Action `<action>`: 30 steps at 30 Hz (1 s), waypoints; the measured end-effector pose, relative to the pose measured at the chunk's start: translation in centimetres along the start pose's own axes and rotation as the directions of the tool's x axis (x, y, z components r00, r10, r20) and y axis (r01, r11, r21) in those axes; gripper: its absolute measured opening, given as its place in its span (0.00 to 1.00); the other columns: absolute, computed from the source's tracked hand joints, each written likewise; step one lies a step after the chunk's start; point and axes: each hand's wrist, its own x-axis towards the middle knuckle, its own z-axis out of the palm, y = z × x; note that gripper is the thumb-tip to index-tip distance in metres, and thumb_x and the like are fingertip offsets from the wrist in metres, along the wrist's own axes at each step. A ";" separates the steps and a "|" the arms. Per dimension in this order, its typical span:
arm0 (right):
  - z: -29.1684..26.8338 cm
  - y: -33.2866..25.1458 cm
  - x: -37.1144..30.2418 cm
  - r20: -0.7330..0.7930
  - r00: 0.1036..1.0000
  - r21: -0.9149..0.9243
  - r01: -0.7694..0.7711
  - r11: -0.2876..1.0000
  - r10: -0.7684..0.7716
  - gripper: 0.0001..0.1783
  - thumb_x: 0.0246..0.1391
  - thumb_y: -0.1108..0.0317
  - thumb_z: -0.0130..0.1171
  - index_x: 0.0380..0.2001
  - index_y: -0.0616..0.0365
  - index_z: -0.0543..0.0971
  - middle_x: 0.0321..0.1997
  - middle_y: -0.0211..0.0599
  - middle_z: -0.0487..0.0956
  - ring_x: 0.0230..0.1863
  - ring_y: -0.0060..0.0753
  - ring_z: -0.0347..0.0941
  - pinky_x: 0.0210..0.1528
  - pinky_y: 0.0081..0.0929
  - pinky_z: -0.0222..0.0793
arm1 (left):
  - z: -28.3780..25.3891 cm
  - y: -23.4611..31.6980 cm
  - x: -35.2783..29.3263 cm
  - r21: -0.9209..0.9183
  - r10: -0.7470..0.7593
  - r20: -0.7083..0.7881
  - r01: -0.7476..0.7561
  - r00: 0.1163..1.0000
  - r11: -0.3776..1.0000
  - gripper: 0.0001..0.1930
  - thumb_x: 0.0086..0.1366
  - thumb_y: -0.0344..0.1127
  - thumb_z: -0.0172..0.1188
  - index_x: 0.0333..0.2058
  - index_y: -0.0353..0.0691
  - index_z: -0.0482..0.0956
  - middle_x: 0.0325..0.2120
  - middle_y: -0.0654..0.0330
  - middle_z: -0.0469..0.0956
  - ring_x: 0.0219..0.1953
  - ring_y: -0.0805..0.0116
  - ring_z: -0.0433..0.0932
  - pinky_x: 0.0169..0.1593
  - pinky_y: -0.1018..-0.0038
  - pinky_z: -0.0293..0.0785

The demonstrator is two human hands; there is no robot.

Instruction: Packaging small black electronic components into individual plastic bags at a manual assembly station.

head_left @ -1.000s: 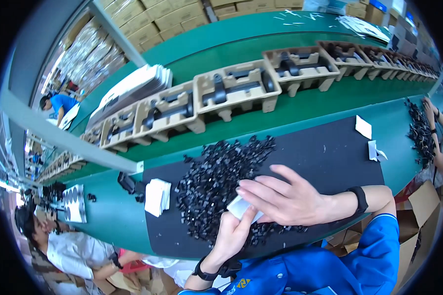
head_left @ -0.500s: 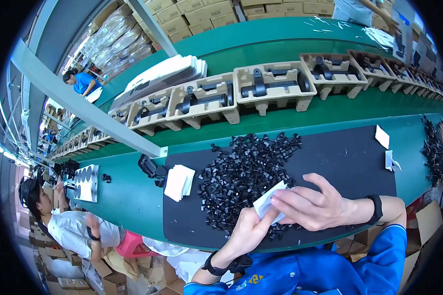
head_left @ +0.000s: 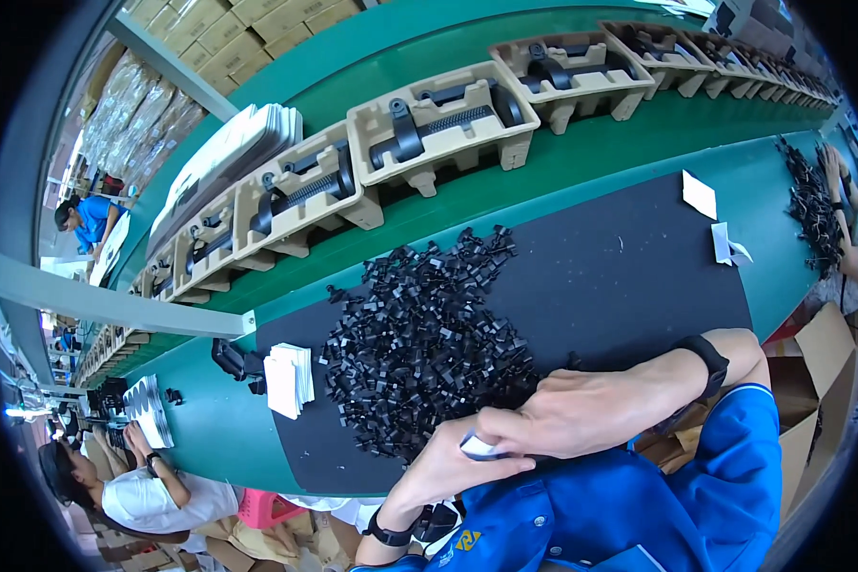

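Close to my body at the front edge of the bench, my two hands meet over a small white paper piece (head_left: 478, 445). My left hand (head_left: 440, 464) is wrapped round the paper from below, its thumb stretched along the near side. My right hand (head_left: 561, 416) reaches across from the right, its fingers bent down and closed at the paper; most of the paper is hidden by the fingers. Just beyond both hands lies a big heap of small black plastic parts (head_left: 419, 334), spread over a dark mat (head_left: 620, 253). Left of the heap sits a stack of white papers (head_left: 291, 383).
A white slip (head_left: 699, 194) and a crumpled one (head_left: 725, 245) lie at the right. Behind, moulded trays (head_left: 439, 119) with black devices line a green conveyor (head_left: 467, 195). A black object (head_left: 235, 362) stands by a metal post. Co-workers sit left and right; black cables (head_left: 815, 205) lie far right.
My hands have come nearer my body, and the paper, flat and mostly visible before, is now bent and largely covered by my fingers. The view has turned, tilting the bench.
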 end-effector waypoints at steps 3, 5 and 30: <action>-0.8 2.3 0.2 -0.222 0.944 0.137 0.276 0.951 -0.243 0.08 0.55 0.71 0.52 0.39 0.58 0.71 0.23 0.40 0.74 0.24 0.44 0.74 0.22 0.36 0.68 | -1.5 -0.5 -0.3 0.044 -0.047 -0.074 0.050 0.996 0.998 0.12 0.50 0.29 0.70 0.33 0.35 0.79 0.30 0.64 0.80 0.35 0.80 0.77 0.40 0.79 0.73; -2.2 6.1 0.8 -0.575 0.753 -0.338 0.137 0.931 -0.320 0.09 0.54 0.68 0.55 0.39 0.57 0.73 0.23 0.39 0.74 0.25 0.45 0.75 0.23 0.36 0.69 | -2.3 -0.7 -0.8 0.009 -0.096 -0.267 0.102 0.959 0.995 0.13 0.48 0.30 0.71 0.32 0.36 0.79 0.29 0.63 0.80 0.35 0.78 0.78 0.39 0.79 0.74; 2.5 -2.8 -0.1 -0.565 0.789 0.020 0.306 0.952 -0.242 0.14 0.42 0.73 0.67 0.36 0.56 0.82 0.29 0.32 0.80 0.26 0.23 0.74 0.21 0.18 0.68 | 0.0 1.2 -3.2 0.235 0.294 -0.245 -0.237 0.924 0.943 0.15 0.48 0.26 0.68 0.37 0.36 0.78 0.32 0.57 0.80 0.36 0.65 0.80 0.40 0.74 0.75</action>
